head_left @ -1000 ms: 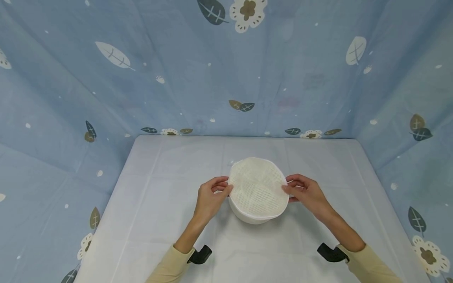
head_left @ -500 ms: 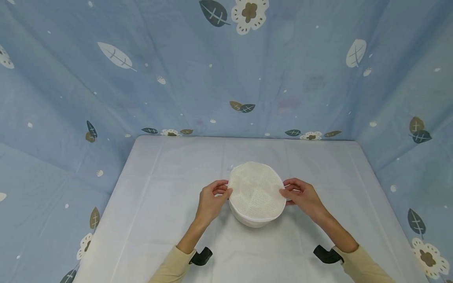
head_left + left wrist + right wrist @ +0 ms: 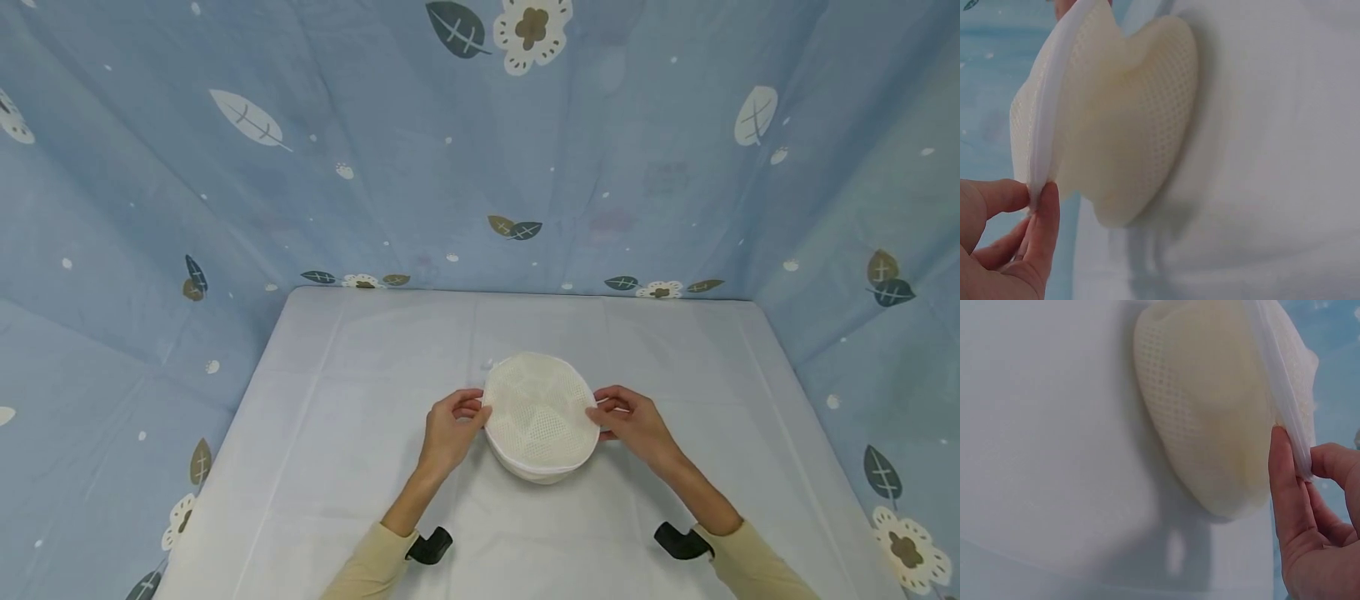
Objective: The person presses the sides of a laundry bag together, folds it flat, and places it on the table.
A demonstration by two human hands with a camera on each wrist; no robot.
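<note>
Holding a round cream mesh bag (image 3: 541, 414) by its white rim, the left hand (image 3: 450, 429) pinches the left edge and the right hand (image 3: 632, 422) pinches the right edge; in each wrist view thumb and forefinger are pressed together on the rim (image 3: 1041, 150) with the other fingers curled loosely behind. The bag sits near the middle of the white-covered table (image 3: 337, 433), its netted body bulging underneath and resting on the cloth. Judging by this, it is lifted at the rim and squared up between both hands, yet nothing shows it opened, folded or filled, so most of the handling looks undone. Blue cloth walls (image 3: 375, 167) printed with leaves and flowers close the table in at the far side and both flanks. Black wrist mounts (image 3: 429, 546) show at the near edge. Nothing else lies beside the bag
</note>
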